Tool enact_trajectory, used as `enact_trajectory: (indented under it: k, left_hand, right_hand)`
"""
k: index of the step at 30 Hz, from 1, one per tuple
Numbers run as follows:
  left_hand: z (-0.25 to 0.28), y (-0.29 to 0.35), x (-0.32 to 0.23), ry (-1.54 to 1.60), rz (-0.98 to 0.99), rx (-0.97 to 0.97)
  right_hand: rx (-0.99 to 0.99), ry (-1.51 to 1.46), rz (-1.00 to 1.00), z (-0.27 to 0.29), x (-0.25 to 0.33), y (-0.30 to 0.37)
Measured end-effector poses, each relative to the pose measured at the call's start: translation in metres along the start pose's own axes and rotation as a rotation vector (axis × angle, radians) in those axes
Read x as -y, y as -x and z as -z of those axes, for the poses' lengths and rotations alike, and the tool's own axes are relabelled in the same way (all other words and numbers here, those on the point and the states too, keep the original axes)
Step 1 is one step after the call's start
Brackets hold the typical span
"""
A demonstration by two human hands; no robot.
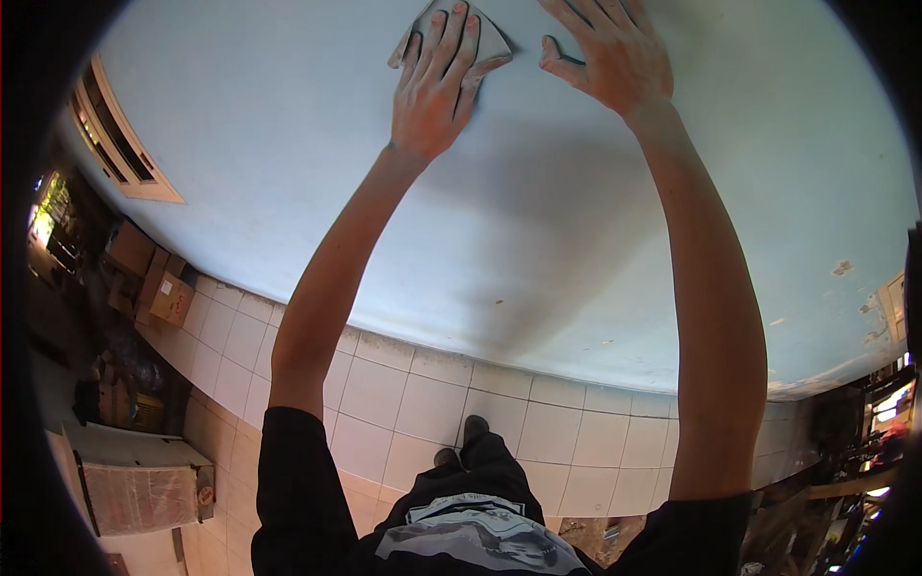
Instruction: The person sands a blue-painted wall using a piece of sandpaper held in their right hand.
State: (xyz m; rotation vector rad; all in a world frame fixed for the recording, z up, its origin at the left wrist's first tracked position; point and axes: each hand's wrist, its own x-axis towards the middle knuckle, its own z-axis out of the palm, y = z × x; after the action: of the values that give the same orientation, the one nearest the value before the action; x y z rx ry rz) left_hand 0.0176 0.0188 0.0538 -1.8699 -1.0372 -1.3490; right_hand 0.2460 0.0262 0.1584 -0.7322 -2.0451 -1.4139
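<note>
Pressing at 12 o'clock in the head view, the left hand (432,101) lies over a grey sheet (494,44), which sits on the pale blue wall (288,125). Its fingers are almost straight on top of the sheet. The thumb is hard to see, so I cannot tell if the grip is pinching the sheet or only pushing it flat. At 1 o'clock, the right hand (619,62) is bare, and its grip is open, with the fingers spread wide over the wall. The top edge cuts off some fingertips. A framed opening (123,144) is at 10 o'clock, and brown boxes (173,300) are at 9. Chipped paint (842,269) shows at 3. Light floor tiles (423,403) and dark shoes (474,428) are at 6.
</note>
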Motion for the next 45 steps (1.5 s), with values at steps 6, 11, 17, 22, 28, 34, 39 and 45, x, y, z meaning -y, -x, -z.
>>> enact_trajectory:
  k: [6, 11, 17, 22, 28, 34, 39, 45]
  left_hand:
    - [0.031, -0.068, 0.013, -0.096, -0.011, -0.072]
    - [0.005, -0.039, -0.005, -0.024, 0.040, -0.094]
    - [-0.001, -0.009, 0.010, -0.066, -0.119, -0.172]
    - [0.015, -0.063, -0.001, -0.101, -0.014, -0.156]
    - [-0.014, 0.029, -0.014, -0.070, -0.132, -0.106]
    - [0.013, -0.060, -0.009, 0.054, -0.030, -0.223]
    - [-0.012, -0.016, -0.025, 0.097, -0.008, -0.280]
    - [-0.003, -0.004, -0.020, 0.094, -0.059, -0.155]
  right_hand:
    - [0.008, -0.045, 0.002, 0.003, 0.001, -0.003]
    - [0.007, -0.012, 0.002, 0.001, -0.003, 0.001]
    - [-0.046, -0.016, 0.018, -0.004, 0.006, -0.003]
    - [-0.030, 0.002, 0.005, 0.004, 0.000, -0.002]
    - [-0.062, -0.043, 0.020, -0.002, 0.000, -0.002]
    - [-0.063, 0.004, 0.022, 0.000, 0.000, -0.002]
    - [-0.058, -0.048, 0.020, 0.004, -0.003, 0.001]
    - [-0.076, -0.122, 0.010, 0.000, 0.004, -0.003]
